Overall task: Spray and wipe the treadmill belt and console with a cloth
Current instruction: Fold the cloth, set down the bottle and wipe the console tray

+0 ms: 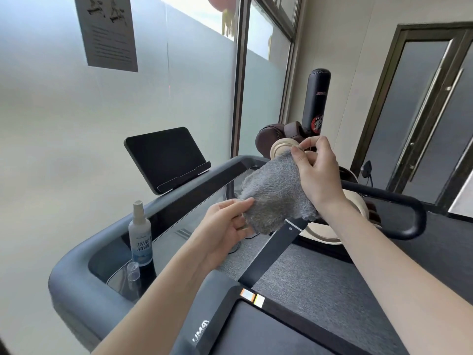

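While left hand (pixel 225 228), right hand (pixel 317 172) pinch cloth (pixel 276 198) | spray bottle (pixel 140 234) on console (pixel 76 272) | frosted window (pixel 64 129)

The fluffy grey cloth (pixel 277 193) hung in the air above the console (pixel 84 254), stretched slantwise. The right hand (pixel 316 172) pinched its upper corner and the left hand (pixel 225 226) gripped its lower edge. The white, blue-labelled spray bottle (pixel 140 234) stood upright on the grey-rimmed console's glossy left side, below the tilted dark screen (pixel 163 157).

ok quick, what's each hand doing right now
Left hand: holding the lower edge of the grey cloth.
Right hand: pinching the cloth's upper corner.
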`<state>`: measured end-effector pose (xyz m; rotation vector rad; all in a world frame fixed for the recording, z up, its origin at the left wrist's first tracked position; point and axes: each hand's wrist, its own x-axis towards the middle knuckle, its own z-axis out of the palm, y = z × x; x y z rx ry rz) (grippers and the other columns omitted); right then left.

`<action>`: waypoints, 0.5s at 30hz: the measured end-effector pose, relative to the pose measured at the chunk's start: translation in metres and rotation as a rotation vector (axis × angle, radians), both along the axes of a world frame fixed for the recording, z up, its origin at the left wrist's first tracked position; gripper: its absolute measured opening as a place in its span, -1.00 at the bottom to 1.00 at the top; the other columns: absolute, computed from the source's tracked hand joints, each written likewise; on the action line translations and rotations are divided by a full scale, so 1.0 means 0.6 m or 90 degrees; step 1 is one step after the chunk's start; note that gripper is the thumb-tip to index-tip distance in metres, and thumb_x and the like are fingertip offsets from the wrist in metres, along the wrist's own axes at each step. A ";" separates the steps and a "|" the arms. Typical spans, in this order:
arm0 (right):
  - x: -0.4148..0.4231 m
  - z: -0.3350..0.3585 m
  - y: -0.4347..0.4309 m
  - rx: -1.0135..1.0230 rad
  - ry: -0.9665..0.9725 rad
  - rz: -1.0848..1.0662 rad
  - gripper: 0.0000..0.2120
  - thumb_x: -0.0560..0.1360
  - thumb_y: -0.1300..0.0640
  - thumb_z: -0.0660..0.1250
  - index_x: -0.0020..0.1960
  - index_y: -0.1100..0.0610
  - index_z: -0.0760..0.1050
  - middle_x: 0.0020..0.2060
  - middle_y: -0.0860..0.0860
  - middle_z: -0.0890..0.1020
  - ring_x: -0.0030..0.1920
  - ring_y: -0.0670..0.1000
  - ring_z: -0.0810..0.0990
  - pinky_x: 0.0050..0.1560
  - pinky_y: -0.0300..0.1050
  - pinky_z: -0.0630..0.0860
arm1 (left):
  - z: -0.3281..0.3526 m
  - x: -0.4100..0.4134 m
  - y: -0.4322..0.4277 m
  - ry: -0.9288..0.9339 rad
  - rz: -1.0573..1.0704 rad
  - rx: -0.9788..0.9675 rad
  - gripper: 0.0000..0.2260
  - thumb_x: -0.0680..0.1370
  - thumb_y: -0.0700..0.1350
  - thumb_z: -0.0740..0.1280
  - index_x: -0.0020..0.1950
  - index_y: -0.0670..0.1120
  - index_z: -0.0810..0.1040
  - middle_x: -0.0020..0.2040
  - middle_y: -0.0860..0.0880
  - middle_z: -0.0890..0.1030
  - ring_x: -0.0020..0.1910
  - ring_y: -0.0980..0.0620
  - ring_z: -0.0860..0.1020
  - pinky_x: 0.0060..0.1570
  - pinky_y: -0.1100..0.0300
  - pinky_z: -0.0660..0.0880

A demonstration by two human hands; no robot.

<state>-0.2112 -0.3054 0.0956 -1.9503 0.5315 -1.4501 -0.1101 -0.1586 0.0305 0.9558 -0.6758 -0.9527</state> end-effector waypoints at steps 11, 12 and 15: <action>-0.016 0.036 0.040 -0.014 -0.021 0.095 -0.86 0.56 0.12 0.30 -0.11 -0.02 0.35 -0.40 0.15 0.48 -0.43 -0.04 0.34 -0.37 -0.15 0.28 | -0.018 0.005 0.020 0.043 -0.055 -0.067 -0.39 0.29 -0.45 0.41 0.30 -0.14 0.44 0.07 -0.21 0.61 -0.05 -0.09 0.65 -0.11 0.12 0.61; -0.018 0.037 0.045 0.001 -0.025 0.120 -0.87 0.56 0.12 0.30 -0.10 -0.01 0.36 -0.36 0.20 0.51 -0.40 0.00 0.37 -0.34 -0.12 0.30 | -0.018 0.007 0.023 0.055 -0.078 -0.070 -0.38 0.31 -0.41 0.41 0.35 -0.12 0.41 0.09 -0.20 0.61 -0.02 -0.09 0.64 -0.03 0.06 0.61; -0.022 0.040 0.060 0.065 -0.014 0.222 -0.91 0.56 0.11 0.30 -0.04 0.05 0.38 -0.28 0.10 0.59 -0.28 0.04 0.48 -0.23 -0.08 0.42 | -0.003 0.008 0.023 0.024 -0.105 -0.016 -0.45 0.44 0.02 0.47 0.38 -0.01 0.38 0.23 -0.12 0.60 0.17 -0.06 0.59 0.25 -0.05 0.48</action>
